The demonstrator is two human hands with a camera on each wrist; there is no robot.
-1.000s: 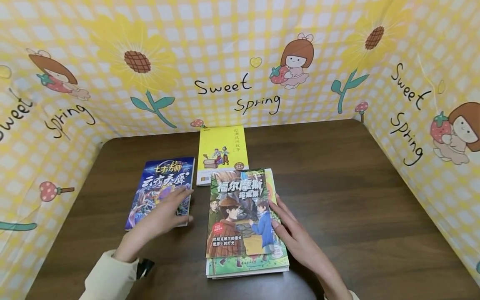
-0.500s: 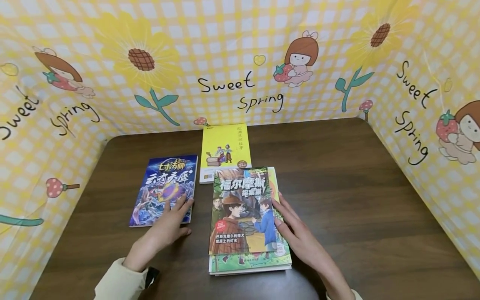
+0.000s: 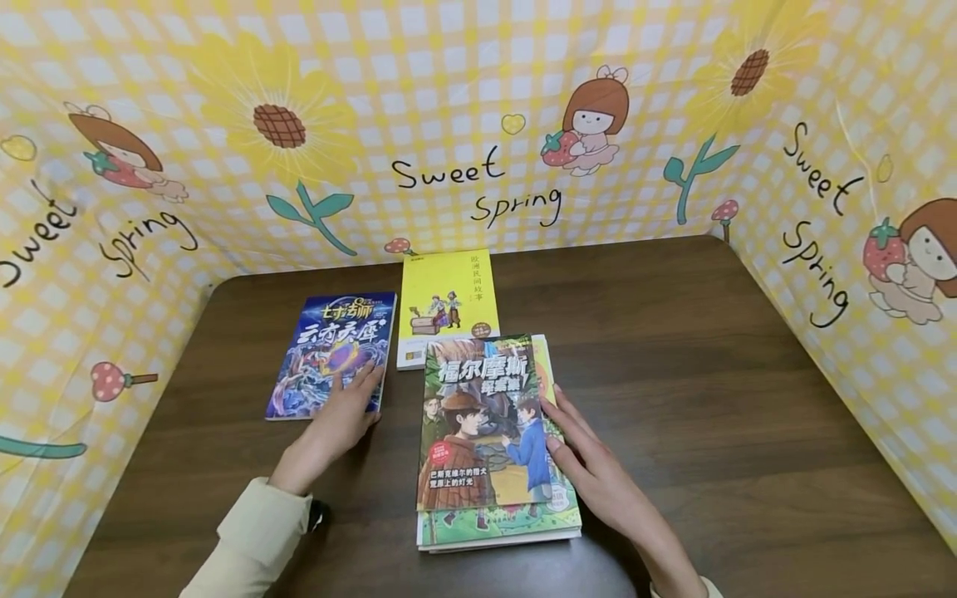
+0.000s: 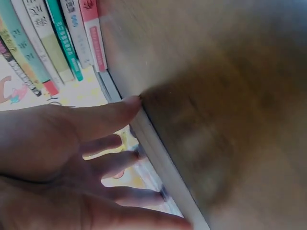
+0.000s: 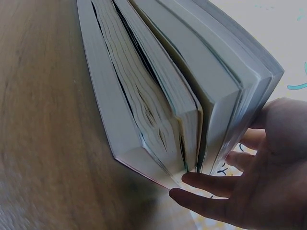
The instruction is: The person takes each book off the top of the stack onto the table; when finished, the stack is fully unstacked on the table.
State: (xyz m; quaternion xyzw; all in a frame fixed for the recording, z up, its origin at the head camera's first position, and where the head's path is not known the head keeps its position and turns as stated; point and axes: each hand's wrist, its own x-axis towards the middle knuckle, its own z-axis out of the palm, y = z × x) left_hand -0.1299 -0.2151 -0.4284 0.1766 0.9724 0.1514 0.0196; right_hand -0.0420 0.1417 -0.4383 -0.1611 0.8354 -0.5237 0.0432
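Observation:
My left hand (image 3: 335,432) lies over the lower right part of a blue comic-style book (image 3: 317,353), which is flat on the table. In the left wrist view, the thumb and fingers (image 4: 112,165) are spread and touch along the book's edge (image 4: 156,143). My right hand (image 3: 601,482) rests with extended fingers against the right side of a stack of books. On top of that stack lies a detective storybook (image 3: 474,428), above a green-covered book (image 3: 516,523). The right wrist view shows several page blocks (image 5: 153,81) in the stack beside the fingers.
A yellow book (image 3: 441,291) lies behind the stack, near the back edge of the dark wooden table (image 3: 688,374). Yellow checked cloth (image 3: 449,100) with printed flowers walls the back and both sides.
The blue book has slid away from me, toward the back of the table, with my left hand moving along with it. The right hand and the stack stay in place.

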